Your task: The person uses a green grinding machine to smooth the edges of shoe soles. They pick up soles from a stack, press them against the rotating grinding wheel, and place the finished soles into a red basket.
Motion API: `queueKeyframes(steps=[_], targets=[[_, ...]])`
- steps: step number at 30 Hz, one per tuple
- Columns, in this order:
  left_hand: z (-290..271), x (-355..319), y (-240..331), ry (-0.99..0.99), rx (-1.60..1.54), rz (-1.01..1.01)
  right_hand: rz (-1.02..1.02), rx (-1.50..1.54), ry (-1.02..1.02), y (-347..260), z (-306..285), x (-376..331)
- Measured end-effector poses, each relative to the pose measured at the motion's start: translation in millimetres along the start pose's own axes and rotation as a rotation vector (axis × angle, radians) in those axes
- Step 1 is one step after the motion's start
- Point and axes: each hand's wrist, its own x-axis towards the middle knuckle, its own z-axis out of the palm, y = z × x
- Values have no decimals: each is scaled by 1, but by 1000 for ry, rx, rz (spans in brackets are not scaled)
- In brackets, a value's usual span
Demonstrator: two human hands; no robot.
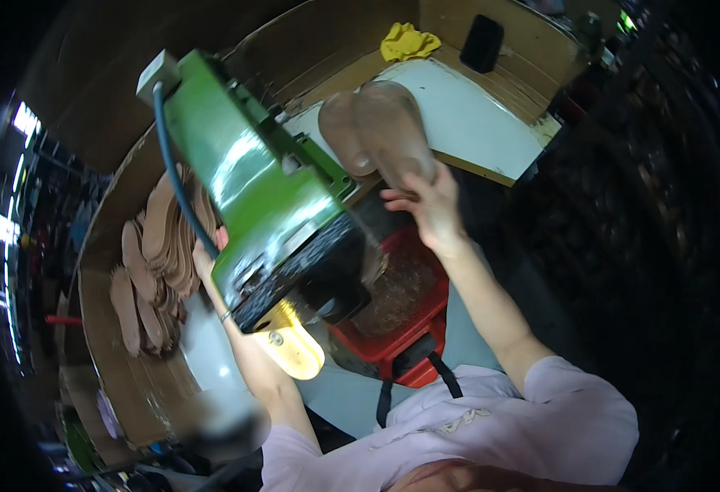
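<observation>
My right hand grips the near end of a brown shoe sole between thumb and fingers. Its far end reaches over the white board, and it looks blurred. Beside it on the left lies another brown sole, partly overlapped. My left hand is beyond the green machine, next to stacks of brown soles. The machine's body covers most of that hand, so its fingers and anything in them are hidden. Under the machine's dark head sits a lit yellow plate.
A red bin holding brown scraps stands between my knees. Cardboard walls edge the white board. A yellow cloth and a black phone-like slab lie at the back. A blue cable runs along the machine.
</observation>
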Motion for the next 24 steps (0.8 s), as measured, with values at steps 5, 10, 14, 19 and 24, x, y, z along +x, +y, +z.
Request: queueKeyframes(steps=[5,10,14,19,24], targets=[[31,-122,6,-272,-42,-94,72,-49,-10,33,31,57],[-6,-208,9,-276,114,293,168,-442,-47,37,27,37],[-66,-250,-3,-2,430,912,39,-773,-518,64,-41,-36],[-77,-303,-75,-118,554,414,482,-592,-849,52,-73,-150],[-50,-295,-124,-490,534,-126,576,-563,-447,50,-136,-195]])
